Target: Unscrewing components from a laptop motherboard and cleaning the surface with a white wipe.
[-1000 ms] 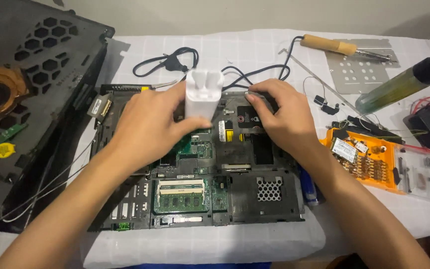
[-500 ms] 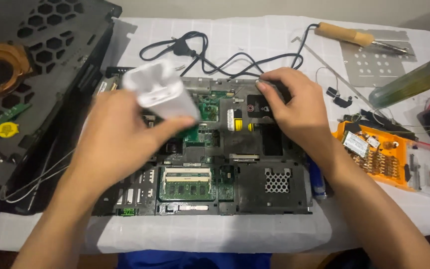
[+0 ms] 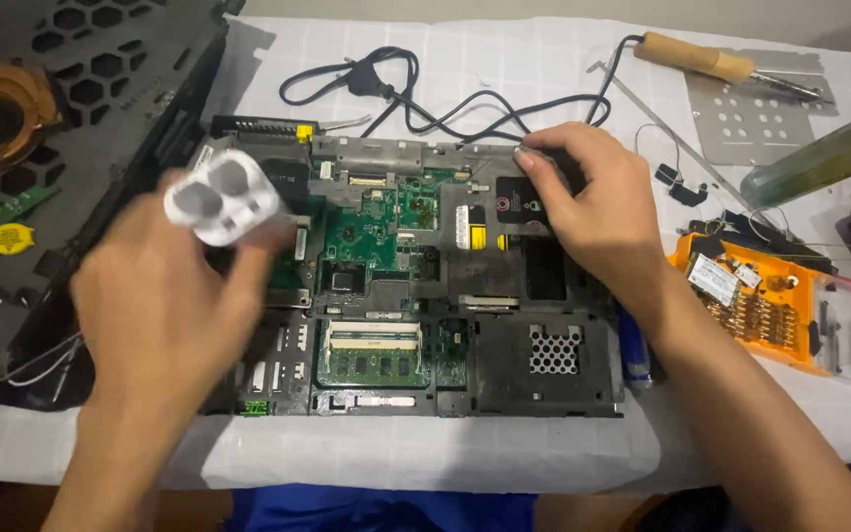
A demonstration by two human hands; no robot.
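An opened laptop base (image 3: pixel 504 379) with its green circuit board (image 3: pixel 376 232) exposed lies on a white cloth. My left hand (image 3: pixel 164 305) hovers over the board's left side and grips a small white plastic part with two round hollows (image 3: pixel 219 197); it is blurred. My right hand (image 3: pixel 593 212) rests on the upper right of the board, fingertips pressing on a black component (image 3: pixel 514 197) near the back edge.
A black power cord with plug (image 3: pixel 376 79) and a wooden-handled soldering iron (image 3: pixel 701 59) lie behind the laptop. An orange screwdriver-bit case (image 3: pixel 760 315) sits at right, next to a perforated metal plate (image 3: pixel 751 118). A dark laptop cover (image 3: pixel 51 148) with a copper fan lies at left.
My left hand has carried the white part from the board's middle toward the left and tilted it so its two hollows face up. My right hand has stayed on the board.
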